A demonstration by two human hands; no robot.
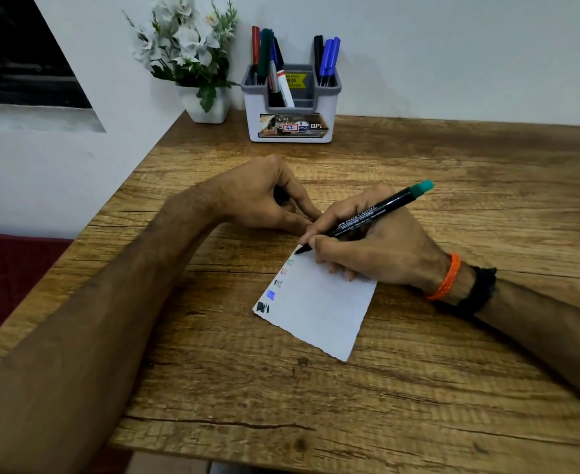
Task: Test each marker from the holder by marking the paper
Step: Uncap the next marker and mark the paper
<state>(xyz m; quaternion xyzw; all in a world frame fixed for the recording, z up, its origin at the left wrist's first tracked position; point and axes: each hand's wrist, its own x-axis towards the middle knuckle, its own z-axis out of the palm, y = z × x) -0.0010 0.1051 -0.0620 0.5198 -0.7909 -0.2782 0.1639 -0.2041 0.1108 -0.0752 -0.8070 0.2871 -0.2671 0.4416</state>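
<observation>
Near frame centre, the right hand (381, 248) pinches a green-capped marker (367, 217), tip on the paper (319, 309), beside the left hand (261, 196), curled round something dark.

A black marker (367, 217) with a green end is gripped in the right hand (377, 248), its tip set on the far corner of the paper (316, 309). The left hand (261, 196) is curled beside it on the wooden surface (418, 388). More markers are stood in the holder (292, 107) beyond.
</observation>
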